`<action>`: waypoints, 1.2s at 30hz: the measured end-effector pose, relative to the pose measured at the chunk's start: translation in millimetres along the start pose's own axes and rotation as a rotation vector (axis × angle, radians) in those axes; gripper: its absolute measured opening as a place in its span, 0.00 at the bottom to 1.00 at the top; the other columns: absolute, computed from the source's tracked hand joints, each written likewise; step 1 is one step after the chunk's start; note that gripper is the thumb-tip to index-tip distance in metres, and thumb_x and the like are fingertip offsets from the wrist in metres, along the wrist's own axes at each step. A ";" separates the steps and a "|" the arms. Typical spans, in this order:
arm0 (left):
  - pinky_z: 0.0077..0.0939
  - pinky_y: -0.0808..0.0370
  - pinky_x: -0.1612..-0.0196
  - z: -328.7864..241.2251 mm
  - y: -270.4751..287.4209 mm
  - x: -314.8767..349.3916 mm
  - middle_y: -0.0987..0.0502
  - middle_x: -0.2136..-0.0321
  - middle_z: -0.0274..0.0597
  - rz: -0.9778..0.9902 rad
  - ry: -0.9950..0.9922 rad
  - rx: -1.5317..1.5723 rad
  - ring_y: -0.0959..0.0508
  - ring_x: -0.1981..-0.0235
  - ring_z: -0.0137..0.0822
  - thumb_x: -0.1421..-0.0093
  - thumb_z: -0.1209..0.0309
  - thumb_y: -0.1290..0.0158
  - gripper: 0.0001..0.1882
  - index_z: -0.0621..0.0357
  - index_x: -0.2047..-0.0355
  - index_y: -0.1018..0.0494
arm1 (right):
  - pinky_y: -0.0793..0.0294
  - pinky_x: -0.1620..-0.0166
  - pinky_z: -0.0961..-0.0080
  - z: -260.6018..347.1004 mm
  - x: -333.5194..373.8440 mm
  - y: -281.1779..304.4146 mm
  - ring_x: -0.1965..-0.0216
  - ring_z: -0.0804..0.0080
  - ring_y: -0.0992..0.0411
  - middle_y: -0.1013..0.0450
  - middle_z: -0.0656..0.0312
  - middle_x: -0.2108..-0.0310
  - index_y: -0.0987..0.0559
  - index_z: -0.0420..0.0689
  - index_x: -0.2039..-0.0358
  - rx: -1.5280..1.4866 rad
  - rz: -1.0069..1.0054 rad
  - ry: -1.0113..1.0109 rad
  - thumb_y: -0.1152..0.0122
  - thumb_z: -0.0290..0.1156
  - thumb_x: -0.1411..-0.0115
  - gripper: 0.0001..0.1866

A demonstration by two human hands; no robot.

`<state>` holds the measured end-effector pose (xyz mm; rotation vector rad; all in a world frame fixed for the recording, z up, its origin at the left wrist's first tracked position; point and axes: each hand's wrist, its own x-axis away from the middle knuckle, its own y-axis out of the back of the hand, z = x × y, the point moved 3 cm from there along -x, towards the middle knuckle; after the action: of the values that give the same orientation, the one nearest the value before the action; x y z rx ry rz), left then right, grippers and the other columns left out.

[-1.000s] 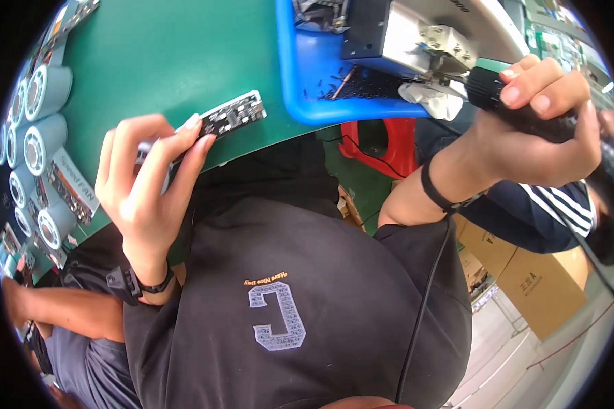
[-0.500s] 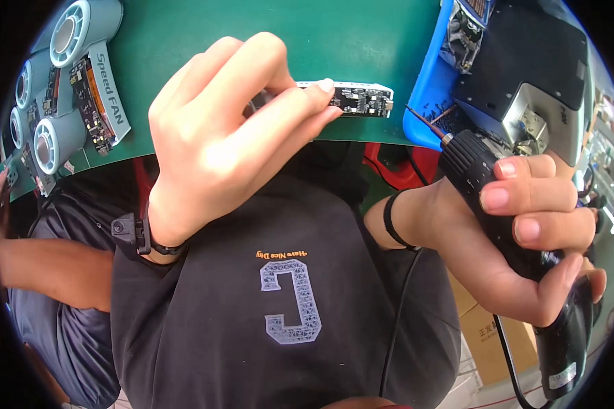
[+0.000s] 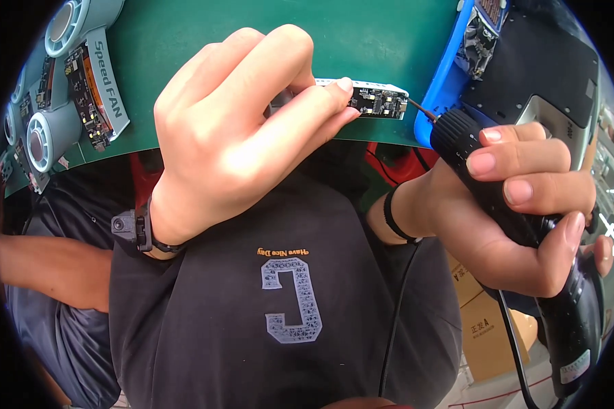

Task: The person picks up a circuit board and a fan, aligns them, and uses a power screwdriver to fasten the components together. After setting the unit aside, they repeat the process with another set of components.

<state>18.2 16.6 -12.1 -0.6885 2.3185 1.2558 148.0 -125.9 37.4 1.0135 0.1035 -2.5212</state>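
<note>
My left hand [image 3: 232,129] is closed around a handheld-fan handle, thumb and index finger pinching its middle. The fan's black circuit board [image 3: 378,101] shows along the right part, set in a pale shell, and the palm hides the left end. In my right hand [image 3: 525,198] is a black electric screwdriver [image 3: 460,140], fingers wrapped round its body. Its thin bit points up and left, with the tip at the right end of the board; whether it touches I cannot tell.
Several pale-blue fans [image 3: 106,88] with exposed boards lie at the left of the green table [image 3: 361,34]. A blue bin [image 3: 450,54] and a black-topped metal device [image 3: 559,68] stand at the right. Another person's arm [image 3: 54,273] is at the left. Cardboard boxes [image 3: 488,347] sit below right.
My left hand has carried the fan handle slightly right. My right hand has shifted a little up and left, closing the gap between the screwdriver tip and the board's end.
</note>
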 end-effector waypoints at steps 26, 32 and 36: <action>0.28 0.33 0.73 -23.5 5.0 -13.3 0.29 0.75 0.34 0.114 0.012 -0.080 0.27 0.74 0.33 0.56 0.74 0.26 0.17 0.54 0.63 0.14 | 0.28 0.77 0.73 37.4 -30.9 155.1 0.87 0.69 0.33 0.37 0.64 0.86 0.32 0.43 0.74 -0.113 -0.405 0.042 0.53 0.37 0.38 0.12; 0.27 0.32 0.72 -21.7 0.7 -13.2 0.28 0.75 0.35 0.115 0.045 -0.098 0.26 0.73 0.32 0.57 0.75 0.26 0.17 0.55 0.63 0.14 | 0.30 0.73 0.71 13.4 -52.3 170.1 0.85 0.67 0.36 0.41 0.62 0.85 0.36 0.47 0.81 0.081 -0.219 -0.003 0.56 0.38 0.38 0.16; 0.27 0.31 0.72 -21.2 -0.6 -11.4 0.28 0.74 0.35 0.111 0.056 -0.092 0.25 0.73 0.32 0.57 0.76 0.25 0.18 0.55 0.63 0.14 | 0.30 0.74 0.70 5.1 -51.0 167.7 0.86 0.66 0.36 0.41 0.62 0.83 0.36 0.46 0.81 0.062 -0.229 0.007 0.56 0.37 0.38 0.16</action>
<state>25.0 0.8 4.7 -0.6409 2.3853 1.4173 246.0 -261.5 90.0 1.0898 0.1524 -2.7420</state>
